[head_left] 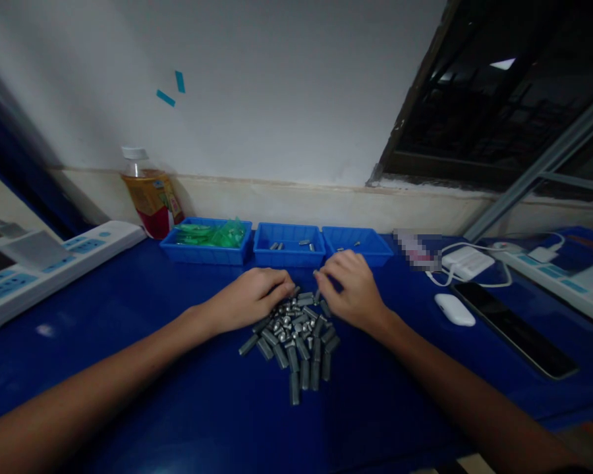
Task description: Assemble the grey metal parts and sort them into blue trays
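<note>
The person's slim, smooth-backed, bare left hand (252,296) had a thumb that narrowed to a blunt, rounded tip. The bare right hand (352,293), similar in build, showed softly rounded knuckles. From where I stood, each wrist looked narrow and uncovered. The slender, bare left forearm (109,368) and the equally slender, bare right forearm (454,388) both broadened gradually away from the hands. Where the right one left view, a small dark edge (566,469) showed, too dim for me to tell whether it was cloth. The fingernails were too blurred to describe.
</note>
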